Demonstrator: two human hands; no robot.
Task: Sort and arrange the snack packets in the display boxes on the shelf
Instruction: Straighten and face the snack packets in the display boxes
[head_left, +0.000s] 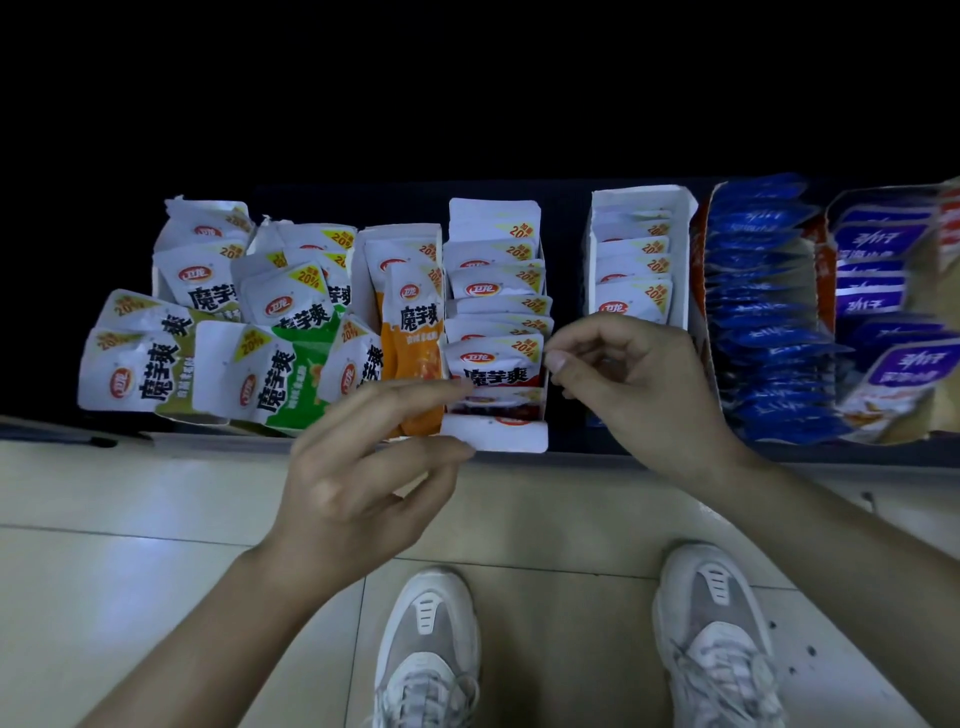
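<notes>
A row of display boxes stands on a dark low shelf (566, 452). The middle box (498, 439) holds several white-and-red snack packets (493, 364) standing in a file. My left hand (363, 467) hovers at that box's front left, fingers spread, fingertips touching the front red packet. My right hand (628, 384) is at the box's right side, thumb and forefinger pinched close by the front packet's top right corner; nothing is clearly held. To the left lie orange packets (415, 338), green packets (280, 374) and olive packets (140, 369), loosely piled.
Right of the middle box is a gap, then a white box (680, 249) of similar packets, a box of blue packets (763, 312) and purple packets (883, 291). Pale floor tiles (130, 545) and my two grey sneakers (431, 649) are below the shelf edge.
</notes>
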